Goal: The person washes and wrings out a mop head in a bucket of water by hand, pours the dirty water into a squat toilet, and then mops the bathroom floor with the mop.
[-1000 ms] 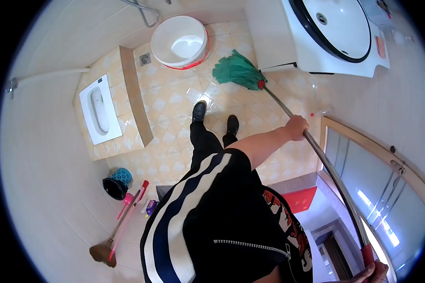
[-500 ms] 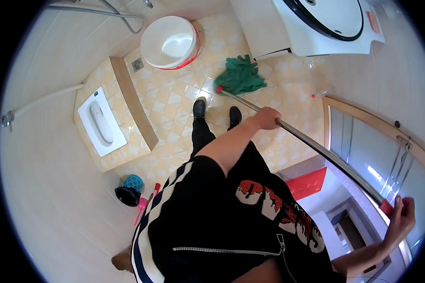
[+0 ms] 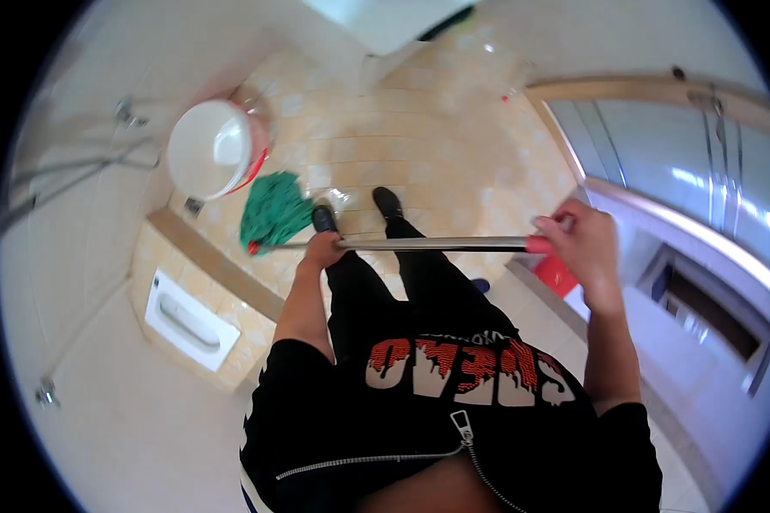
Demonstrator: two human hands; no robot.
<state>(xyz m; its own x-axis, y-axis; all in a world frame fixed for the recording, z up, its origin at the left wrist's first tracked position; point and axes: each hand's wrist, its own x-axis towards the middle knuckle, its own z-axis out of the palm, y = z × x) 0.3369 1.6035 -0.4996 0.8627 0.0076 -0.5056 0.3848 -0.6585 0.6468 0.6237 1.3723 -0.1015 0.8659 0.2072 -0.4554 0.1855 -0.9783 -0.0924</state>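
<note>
A mop with a silver metal handle (image 3: pixel 436 244) lies across the view in front of my body. Its green cloth head (image 3: pixel 274 209) rests on the tiled floor beside my foot. My left hand (image 3: pixel 323 249) is closed around the handle low down, close to the red joint at the mop head. At the other end, the fingers of my right hand (image 3: pixel 583 248) are closed on the red grip (image 3: pixel 539 244).
A white bucket (image 3: pixel 205 154) with a red handle stands just behind the mop head. A raised step (image 3: pixel 214 261) borders the squat toilet (image 3: pixel 192 321) on the left. To the right is a glass-panelled door (image 3: pixel 659 145); a white cabinet (image 3: pixel 385 26) is at the top.
The mop head has moved left, from near the cabinet to beside the bucket. The handle has swung from slanting to nearly level across the view, and both hands moved left with it.
</note>
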